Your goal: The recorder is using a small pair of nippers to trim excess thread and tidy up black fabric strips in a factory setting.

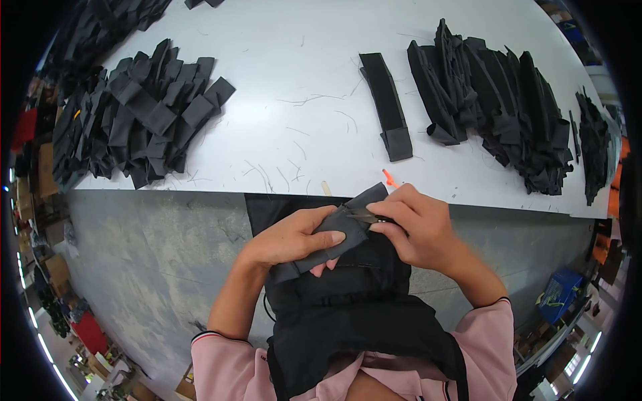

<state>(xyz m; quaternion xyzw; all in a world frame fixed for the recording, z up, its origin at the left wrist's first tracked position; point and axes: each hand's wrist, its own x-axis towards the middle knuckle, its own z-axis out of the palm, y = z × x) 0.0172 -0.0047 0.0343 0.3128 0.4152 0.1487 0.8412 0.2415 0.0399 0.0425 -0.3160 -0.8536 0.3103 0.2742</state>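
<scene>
My left hand [291, 235] grips a dark grey fabric strip [342, 230] at the table's near edge, thumb on top and fingertips showing beneath. The strip slants up to the right. In my right hand [422, 224] is a small pair of thread snips [363, 216], with the metal blades lying against the strip near a seam. My fingers hide most of the snips' handle. Just beyond this hand, an orange piece [388, 177] sticks out; whether it belongs to the snips I cannot tell. A single dark strip [386, 107] lies on the table ahead.
On the white table [301, 73], a heap of folded dark strips [144, 113] lies at the left and another pile [498, 107] at the right. Loose thread ends are scattered between them. A blue crate [560, 294] stands on the floor at the right.
</scene>
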